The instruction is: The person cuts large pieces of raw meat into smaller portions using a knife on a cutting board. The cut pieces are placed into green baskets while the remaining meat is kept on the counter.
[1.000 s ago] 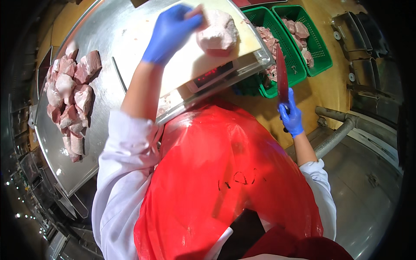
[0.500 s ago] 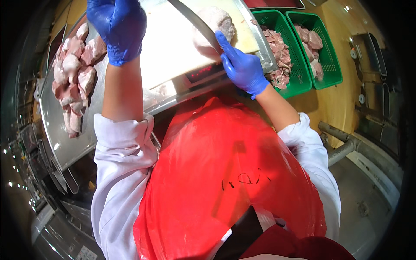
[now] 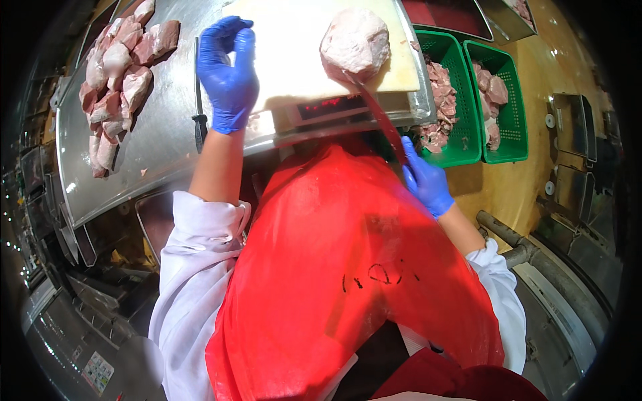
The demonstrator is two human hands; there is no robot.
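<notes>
On the steel worktop (image 3: 167, 140), smooth and reflective, rounded at its near corner:

Cutting board (image 3: 294, 47): pale cream, flat, rectangular, set on a scale with a red-lit display (image 3: 328, 105).

Meat lump (image 3: 356, 41): pale pink, rounded, matt and moist-looking, lying at the right end of the board.

Knife (image 3: 378, 113): long, narrow, curved blade; tip touching the near edge of the lump, handle end in the right hand (image 3: 426, 182). That hand, in a blue glove, is closed around the handle, just beside the worktop's front edge.

Left hand (image 3: 229, 73): blue glove, fingers curled loosely and apart, holding nothing, resting at the board's left edge.

Second knife (image 3: 198, 100): dark handle, thin blade, lying flat on the steel just left of the left hand.

Meat pile (image 3: 117, 73): irregular pink and whitish chunks, heaped at the far left of the worktop.

Two green crates (image 3: 491, 107): plastic lattice walls, side by side right of the worktop, each holding pink meat pieces.

Apron (image 3: 348, 287): glossy red plastic.
</notes>
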